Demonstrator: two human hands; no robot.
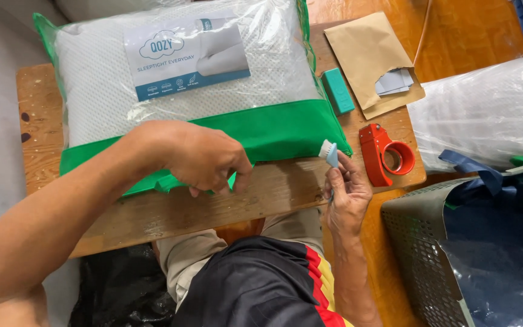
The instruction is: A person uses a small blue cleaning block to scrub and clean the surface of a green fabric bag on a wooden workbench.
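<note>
Left hand (204,158) curled over the green fabric edge (273,130) of the packaged pillow (183,85), fingers (237,178) bent close together and pinching that green hem at the pack's 6 o'clock side. Right hand (347,197) raised at 3 o'clock of the left, fingers narrowly closed on a small pale-blue brush (329,151), white bristles touching the bag's lower right corner. Pillow itself white, dimpled, sealed in clear plastic with a paper label on top, green band along the near side, lying across a wooden table (152,212) and filling most of it. At 3 o'clock of the pack, a teal block (338,91); beyond that, a torn brown envelope (367,60). Red tape dispenser (385,154) just at 2 o'clock of the right hand. Grey mesh basket (419,242) at 4 o'clock, off the table.
</note>
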